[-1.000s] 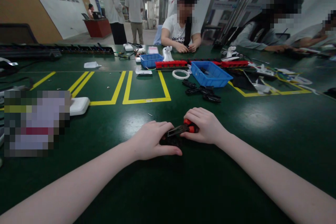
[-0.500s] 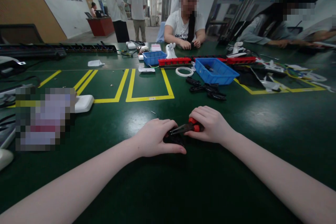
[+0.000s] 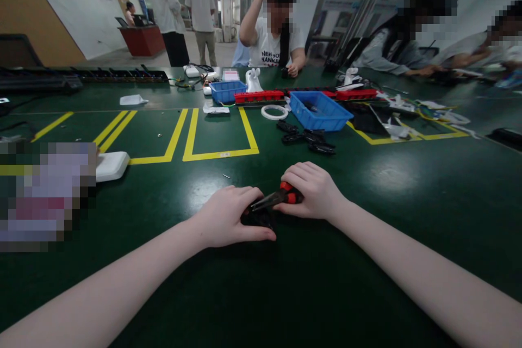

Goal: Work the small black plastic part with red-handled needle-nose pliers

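My right hand is closed round the red handles of a pair of long-nose pliers. Their dark jaws point left, towards the fingers of my left hand. Under those jaws my left hand holds a small black part between thumb and fingers, low over the green table. Most of this part is hidden by the hand and the pliers, so its kind does not show. Whether the jaws grip it cannot be made out. A short thin metal pin lies on the table beyond my left hand.
Several black parts lie in front of a blue bin, with a roll of white tape beside them. A smaller blue bin and red strips are farther back. A white box lies left. Other people sit across the table.
The view has turned slightly right, so things appear shifted left. Both my hands keep their hold, with the pliers in nearly the same pose. A person across has raised an arm to the head.
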The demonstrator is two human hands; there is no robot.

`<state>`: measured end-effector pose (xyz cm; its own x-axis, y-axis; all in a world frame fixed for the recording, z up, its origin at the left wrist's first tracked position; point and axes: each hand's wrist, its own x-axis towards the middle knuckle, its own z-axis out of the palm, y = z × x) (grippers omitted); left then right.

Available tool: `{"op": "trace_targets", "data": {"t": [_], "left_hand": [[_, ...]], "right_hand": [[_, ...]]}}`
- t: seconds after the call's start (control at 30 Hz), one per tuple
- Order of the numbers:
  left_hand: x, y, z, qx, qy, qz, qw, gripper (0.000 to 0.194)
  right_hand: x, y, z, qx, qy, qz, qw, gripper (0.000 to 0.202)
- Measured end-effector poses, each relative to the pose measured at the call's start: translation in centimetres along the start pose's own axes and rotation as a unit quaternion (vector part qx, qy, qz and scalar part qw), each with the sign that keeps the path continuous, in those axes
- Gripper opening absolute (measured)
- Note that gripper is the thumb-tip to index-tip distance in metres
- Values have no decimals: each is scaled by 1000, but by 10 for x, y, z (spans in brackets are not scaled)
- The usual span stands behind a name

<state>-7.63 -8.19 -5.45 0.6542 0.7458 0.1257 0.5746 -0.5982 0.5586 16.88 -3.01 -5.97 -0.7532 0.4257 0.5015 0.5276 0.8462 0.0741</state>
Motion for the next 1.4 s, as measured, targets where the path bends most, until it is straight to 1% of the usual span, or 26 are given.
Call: {"op": "trace_targets", "data": {"t": [0.2,0.4,0.67,0.8,0.93,1.03,1.07,1.1,1.17,1.2,1.23,1.3,1.4], "left_hand": [[0,0,0,0,-3,-1,1000,56],[-1,0,0,-30,-2,-22,999,54],[-1,-1,0,-13,-3,-26,1000,57],[-1,3,0,-27,-4,-55,998,60],[1,6,-2,-56,-11,-99,994,56],[2,8,-5,-81,-22,-108,991,55],[2,8,-6,-90,-27,-111,989,53],[2,9,-7,-100,-32,-115,988,51],[2,9,-8,-113,-37,-127,985,48],[2,9,-9,-119,-38,-133,983,47],[1,9,-9,-125,-38,-136,982,48],[1,8,-10,-140,-38,-136,980,52],[2,5,-9,-158,-25,-126,979,63]], "right_hand": [[0,-1,-1,3,-5,5,1000,38],[0,-3,-1,2,-11,28,1000,41],[0,-1,-1,30,-27,57,998,44],[-2,-1,-1,45,-40,74,995,43],[-1,-3,-3,56,-44,94,993,43],[-5,0,-9,90,-68,107,988,41],[-8,2,-11,104,-79,105,986,45],[-12,6,-14,115,-90,101,984,53],[-21,15,-18,127,-113,92,981,78],[-26,20,-20,130,-123,94,979,87],[-30,24,-21,133,-133,99,977,91],[-36,31,-22,140,-143,110,974,85],[-37,33,-20,141,-135,110,975,73]]}}
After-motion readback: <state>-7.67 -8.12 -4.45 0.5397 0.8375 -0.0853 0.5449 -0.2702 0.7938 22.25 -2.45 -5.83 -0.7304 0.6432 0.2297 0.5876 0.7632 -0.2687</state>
